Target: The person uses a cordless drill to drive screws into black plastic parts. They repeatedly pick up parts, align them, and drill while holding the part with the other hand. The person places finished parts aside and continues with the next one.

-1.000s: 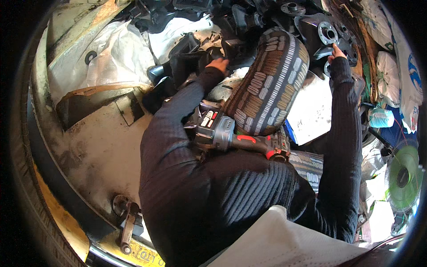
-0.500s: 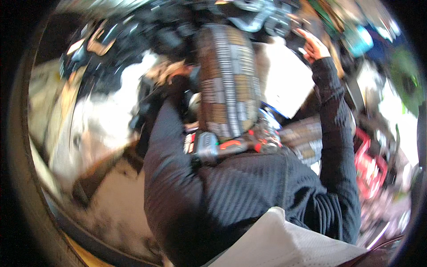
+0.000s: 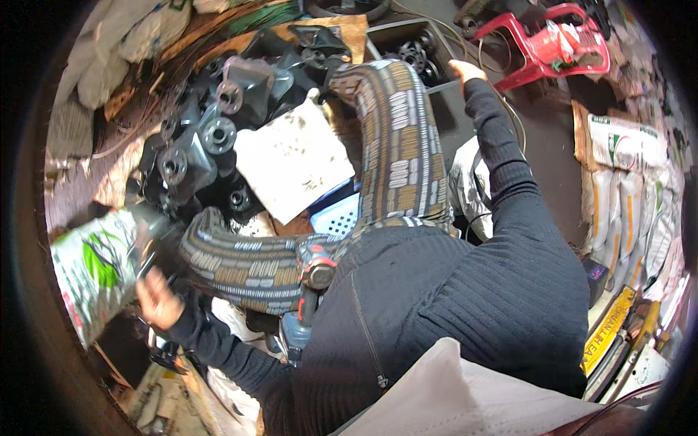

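My left hand (image 3: 158, 299) reaches out to the left, its fingers smeared by motion. Just past its fingertips is a dark blurred part (image 3: 158, 236), beside a white and green bag (image 3: 94, 261); whether the fingers touch that part I cannot tell. At the upper right my right hand (image 3: 467, 71) holds nothing, its fingers stretched out by the edge of a grey crate (image 3: 445, 86). Black flanged plastic parts (image 3: 193, 156) lie heaped ahead of me on the left. A red and grey cordless drill (image 3: 318, 272) with a blue battery lies across my lap.
A stained white board (image 3: 294, 160) leans over a blue perforated basket (image 3: 338, 216) between my legs. Black round parts (image 3: 414, 54) sit in the crate. A red plastic chair (image 3: 549, 43) stands far right. Stacked sacks (image 3: 618, 211) and a yellow plate (image 3: 609, 330) line the right side.
The view has swung round, and the black heap now shows clearly. My left hand has moved from near my leg out to the left; my right arm is still stretched forward.
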A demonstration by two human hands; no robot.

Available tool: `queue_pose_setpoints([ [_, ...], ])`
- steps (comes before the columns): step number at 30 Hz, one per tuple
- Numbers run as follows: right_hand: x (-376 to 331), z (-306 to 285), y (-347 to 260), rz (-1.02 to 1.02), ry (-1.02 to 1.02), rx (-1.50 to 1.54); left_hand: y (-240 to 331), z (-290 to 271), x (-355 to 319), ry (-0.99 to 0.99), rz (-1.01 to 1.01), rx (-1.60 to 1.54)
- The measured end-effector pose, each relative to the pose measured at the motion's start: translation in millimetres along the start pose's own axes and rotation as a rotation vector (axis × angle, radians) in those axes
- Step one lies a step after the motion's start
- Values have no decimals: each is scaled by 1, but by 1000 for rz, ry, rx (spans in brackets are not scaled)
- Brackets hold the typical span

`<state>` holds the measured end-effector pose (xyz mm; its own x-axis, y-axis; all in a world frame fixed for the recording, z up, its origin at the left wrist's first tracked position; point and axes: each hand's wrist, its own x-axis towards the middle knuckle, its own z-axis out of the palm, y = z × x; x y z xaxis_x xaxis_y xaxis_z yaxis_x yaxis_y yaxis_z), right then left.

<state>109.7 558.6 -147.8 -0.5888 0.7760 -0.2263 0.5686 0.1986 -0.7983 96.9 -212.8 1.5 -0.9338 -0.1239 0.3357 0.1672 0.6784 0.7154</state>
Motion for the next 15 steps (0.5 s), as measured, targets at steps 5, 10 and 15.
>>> queue_pose_setpoints([
  [5,9,31,66,-228,45,-380,73,202,5,-491,420,154],
  [10,70,54,51,-93,-2,-915,54,279,-30,-612,538,483],
  [15,114,80,58,160,-270,-1219,43,276,-49,-565,418,390],
])
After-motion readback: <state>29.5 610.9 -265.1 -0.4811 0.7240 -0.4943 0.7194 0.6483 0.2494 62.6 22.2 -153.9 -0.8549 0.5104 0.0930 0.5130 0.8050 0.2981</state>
